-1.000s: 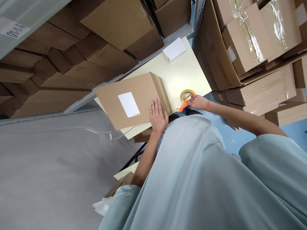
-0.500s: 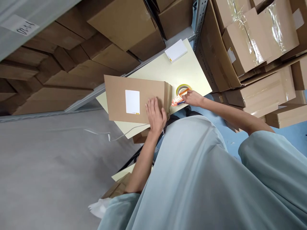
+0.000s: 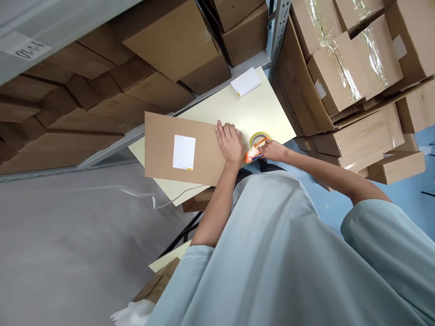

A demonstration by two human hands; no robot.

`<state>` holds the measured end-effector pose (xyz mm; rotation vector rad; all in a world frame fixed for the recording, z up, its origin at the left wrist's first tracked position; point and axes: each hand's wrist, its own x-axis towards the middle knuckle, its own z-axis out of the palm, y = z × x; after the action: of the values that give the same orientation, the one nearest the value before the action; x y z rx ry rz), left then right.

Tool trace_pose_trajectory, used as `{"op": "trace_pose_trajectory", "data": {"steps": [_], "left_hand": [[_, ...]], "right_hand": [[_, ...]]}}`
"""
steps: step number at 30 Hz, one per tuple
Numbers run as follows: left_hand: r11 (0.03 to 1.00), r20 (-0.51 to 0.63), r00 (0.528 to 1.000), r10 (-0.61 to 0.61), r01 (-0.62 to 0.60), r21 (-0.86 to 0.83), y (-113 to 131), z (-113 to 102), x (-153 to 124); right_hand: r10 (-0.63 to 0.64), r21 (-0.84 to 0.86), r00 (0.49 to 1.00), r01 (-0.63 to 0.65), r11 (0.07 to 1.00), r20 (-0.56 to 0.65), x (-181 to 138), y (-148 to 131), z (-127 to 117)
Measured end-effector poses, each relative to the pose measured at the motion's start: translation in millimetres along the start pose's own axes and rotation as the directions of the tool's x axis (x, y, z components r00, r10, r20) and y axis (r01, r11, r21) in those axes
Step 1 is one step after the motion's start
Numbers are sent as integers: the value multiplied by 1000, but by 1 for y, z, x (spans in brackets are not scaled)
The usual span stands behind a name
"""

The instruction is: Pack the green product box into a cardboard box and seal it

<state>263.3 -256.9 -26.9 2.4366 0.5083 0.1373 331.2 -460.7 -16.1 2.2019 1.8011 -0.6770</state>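
A brown cardboard box [image 3: 170,149] with a white label [image 3: 184,152] lies on the pale yellow table [image 3: 234,108]. My left hand [image 3: 229,143] lies flat on the box's right end, fingers stretched out over its edge. My right hand [image 3: 273,150] grips an orange tape dispenser [image 3: 253,154] holding a roll of tape [image 3: 259,137], just right of the box near the table's front edge. My light blue-green shirt fills the lower right.
A small stack of white labels [image 3: 245,82] lies at the table's far end. Shelves packed with cardboard boxes [image 3: 170,40] stand to the left, taped boxes [image 3: 356,68] to the right. Grey floor [image 3: 68,249] with a white cable [image 3: 136,194] lies left; blue floor [image 3: 340,203] right.
The box has turned on the table so its side no longer shows. My left hand slid up to its far right edge. The right hand stayed on the tape dispenser.
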Motion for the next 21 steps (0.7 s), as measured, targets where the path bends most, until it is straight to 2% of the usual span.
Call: {"op": "trace_pose_trajectory", "data": {"steps": [6,9,11,15,18,19,21], "left_hand": [[993,94,989,113,-116,27,-31,-16,-31],[984,156,974,162,-171,44,-52,-25,-56],[977,207,960,189,-204,56,-69,-35,-76],[955,340,905,255,-291,58,-102,-65,-117],[946,396,873,285,-324,33,-108,-82,-139],[951,385,882,272,-308,32,-104,-85,-143],[975,280,941,190,-215,59,-91,-84,-140]], "right_hand": [[-150,64,988,151,986,-17,11,-32,6],[-161,100,986,164,981,-39,6,-33,12],[-116,109,993,118,987,-24,-6,-18,17],[9,72,1000,-10,997,22,-36,36,24],[64,16,998,-64,998,6,-37,66,19],[72,0,997,-72,997,-2,-31,70,16],[88,-22,996,-88,996,-15,-14,70,9]]}}
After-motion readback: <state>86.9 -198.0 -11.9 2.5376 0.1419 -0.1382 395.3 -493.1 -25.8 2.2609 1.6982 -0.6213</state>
